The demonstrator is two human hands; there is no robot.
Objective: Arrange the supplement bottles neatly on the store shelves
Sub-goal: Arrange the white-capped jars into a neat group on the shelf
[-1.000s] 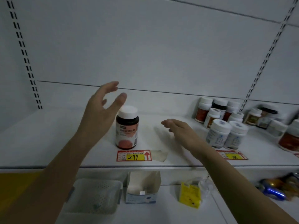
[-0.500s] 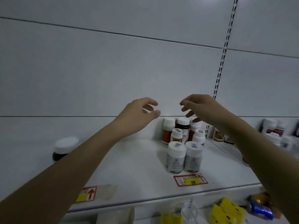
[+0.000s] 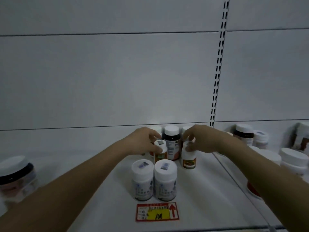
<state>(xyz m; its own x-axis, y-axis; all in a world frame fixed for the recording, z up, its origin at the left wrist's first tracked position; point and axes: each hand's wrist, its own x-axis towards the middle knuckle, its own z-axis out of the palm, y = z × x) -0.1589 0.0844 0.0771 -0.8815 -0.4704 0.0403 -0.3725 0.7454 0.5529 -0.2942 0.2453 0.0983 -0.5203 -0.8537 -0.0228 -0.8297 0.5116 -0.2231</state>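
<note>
A cluster of supplement bottles stands mid-shelf. My left hand (image 3: 144,141) grips the cap of a small orange-labelled bottle (image 3: 160,153). My right hand (image 3: 199,139) grips the top of a small white bottle (image 3: 189,159) with an orange label. Between them at the back stands a dark bottle (image 3: 172,144) with a white cap. Two white bottles (image 3: 143,180) (image 3: 165,180) stand side by side in front, untouched. More bottles behind my hands are mostly hidden.
A red and yellow price tag (image 3: 157,212) lies at the shelf's (image 3: 103,198) front edge. A dark bottle (image 3: 15,178) with a white cap stands far left. Several more bottles (image 3: 244,133) crowd the neighbouring shelf on the right, past the slotted upright (image 3: 217,77).
Both hands have come down from above the cluster onto two small bottles and taken hold of them. The camera has turned right and moved closer.
</note>
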